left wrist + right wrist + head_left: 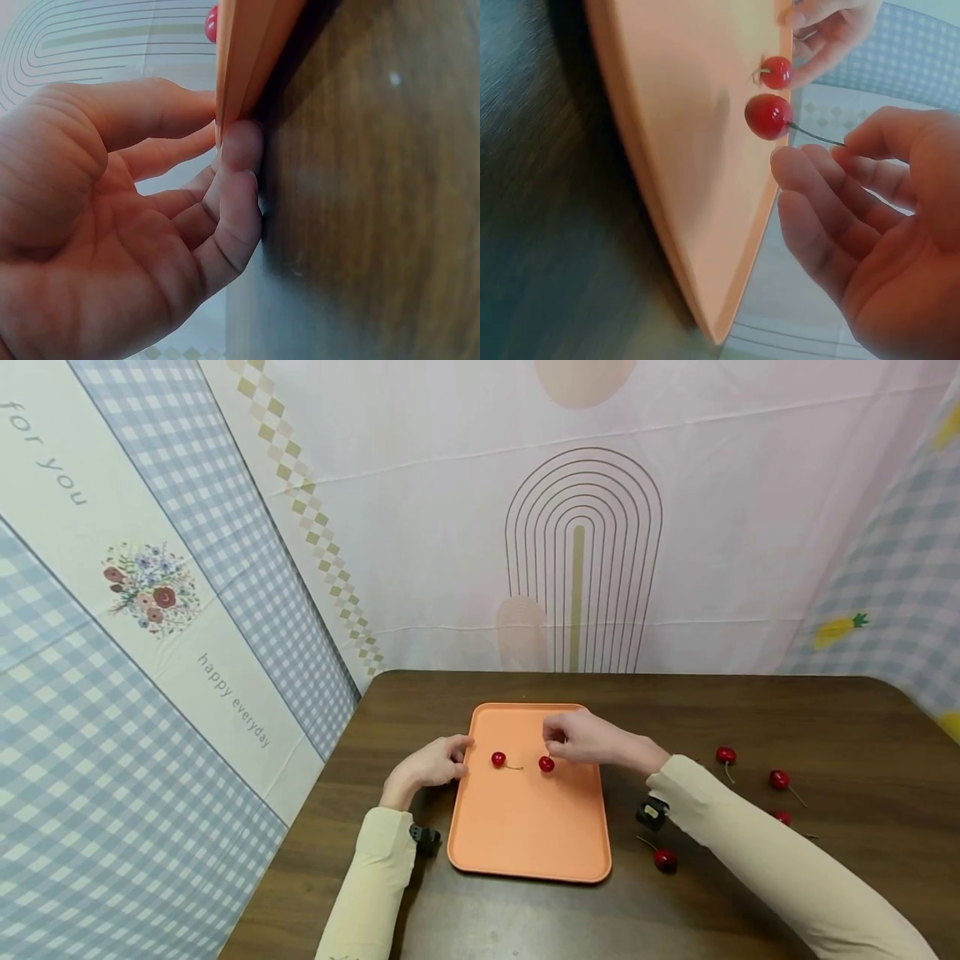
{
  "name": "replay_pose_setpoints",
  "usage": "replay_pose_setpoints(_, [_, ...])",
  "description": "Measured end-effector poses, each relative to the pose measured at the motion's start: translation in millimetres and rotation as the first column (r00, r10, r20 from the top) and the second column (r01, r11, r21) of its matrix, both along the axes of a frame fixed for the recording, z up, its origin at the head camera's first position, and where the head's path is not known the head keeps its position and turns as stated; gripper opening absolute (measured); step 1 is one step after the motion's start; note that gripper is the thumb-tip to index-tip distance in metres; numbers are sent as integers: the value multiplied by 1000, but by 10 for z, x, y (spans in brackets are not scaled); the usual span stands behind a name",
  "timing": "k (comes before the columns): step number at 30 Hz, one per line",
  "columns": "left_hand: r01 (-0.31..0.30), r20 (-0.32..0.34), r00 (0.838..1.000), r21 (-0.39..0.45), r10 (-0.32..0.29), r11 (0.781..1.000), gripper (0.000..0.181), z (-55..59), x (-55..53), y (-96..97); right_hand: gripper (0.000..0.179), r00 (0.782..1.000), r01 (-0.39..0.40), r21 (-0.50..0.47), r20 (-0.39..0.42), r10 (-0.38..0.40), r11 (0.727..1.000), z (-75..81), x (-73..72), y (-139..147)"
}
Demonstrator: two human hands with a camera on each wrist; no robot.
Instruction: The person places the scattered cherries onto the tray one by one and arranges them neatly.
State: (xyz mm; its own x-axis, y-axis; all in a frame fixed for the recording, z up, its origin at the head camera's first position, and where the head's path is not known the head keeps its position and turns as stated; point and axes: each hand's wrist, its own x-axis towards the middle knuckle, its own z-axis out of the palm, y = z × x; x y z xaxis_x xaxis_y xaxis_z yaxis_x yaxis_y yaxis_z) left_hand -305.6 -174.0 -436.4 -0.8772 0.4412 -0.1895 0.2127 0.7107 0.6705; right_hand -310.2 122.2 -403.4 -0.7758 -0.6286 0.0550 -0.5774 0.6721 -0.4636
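Observation:
An orange tray [532, 827] lies on the table, and one red cherry [498, 760] with its stem rests on it, left of its middle. My left hand [433, 765] holds the tray's left rim; in the left wrist view the thumb is on one side of the rim and curled fingers [238, 217] are on the other. Between thumb and finger, my right hand [588, 739] pinches the thin stem of a second cherry [769, 117]. That cherry hangs over the tray, right of the first; the right wrist view shows it apart from the tray surface.
Right of the tray, several more cherries lie on the brown wooden table [337, 860]: one close to the tray's lower right corner [664, 860], others farther right [725, 755], one partly hidden by the right sleeve [780, 868]. A patterned cloth [435, 527] hangs behind the table.

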Motion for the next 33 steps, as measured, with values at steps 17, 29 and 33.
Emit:
replay_pose_setpoints(17, [1, 0, 1000, -7, -1, 1000, 56, 0, 5, 3, 11, 999, -36, -114, 5, 36, 993, -241, -82, -11])
replay_pose_setpoints(29, [-20, -1, 1000, -8, 20, 1000, 55, 9, 15, 11, 13, 997, -46, -61, 61, 49, 997, -347, -106, 140])
replay_pose_setpoints(33, [-29, 1, 1000, -5, 29, 1000, 54, 8, 13, 12, 14, 996, -68, -34, 57, 70, 997, -359, -114, 152])
